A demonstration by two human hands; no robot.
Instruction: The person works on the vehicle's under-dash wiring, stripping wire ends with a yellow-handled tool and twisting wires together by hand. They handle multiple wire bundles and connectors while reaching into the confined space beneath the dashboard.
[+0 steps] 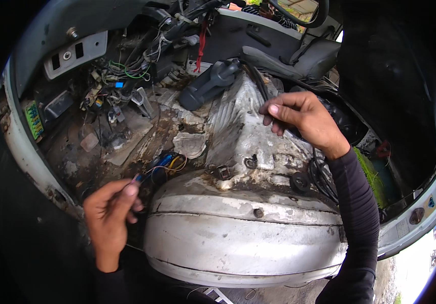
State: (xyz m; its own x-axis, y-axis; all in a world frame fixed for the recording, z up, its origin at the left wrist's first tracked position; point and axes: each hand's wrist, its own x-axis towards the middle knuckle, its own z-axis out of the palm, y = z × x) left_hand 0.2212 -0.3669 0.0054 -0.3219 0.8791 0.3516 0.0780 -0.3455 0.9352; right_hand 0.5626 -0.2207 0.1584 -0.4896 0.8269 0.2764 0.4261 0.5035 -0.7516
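Observation:
My left hand (pixel 110 213) is closed in a pinch, left of a rounded, worn silver-white cover (pixel 243 240). Between its thumb and finger is the end of a thin wire (pixel 149 173), with a bit of blue showing at the fingertips. That wire runs to a small bunch of blue and yellow wires (pixel 166 162) on the dirty floor. My right hand (pixel 306 120) is raised over the ridged silver hump (pixel 241 114), thumb pressed against curled fingers. Black cables (pixel 258 83) pass behind it; whatever it pinches, if anything, is too small to make out.
A tangle of loose wires and connectors (pixel 121 71) hangs at the far left, near a green fuse panel (pixel 34 121). A dark grey plastic cover (pixel 208 85) lies beside the hump. Coiled black cable (pixel 322 172) sits under my right forearm. A grey seat (pixel 309 58) stands beyond.

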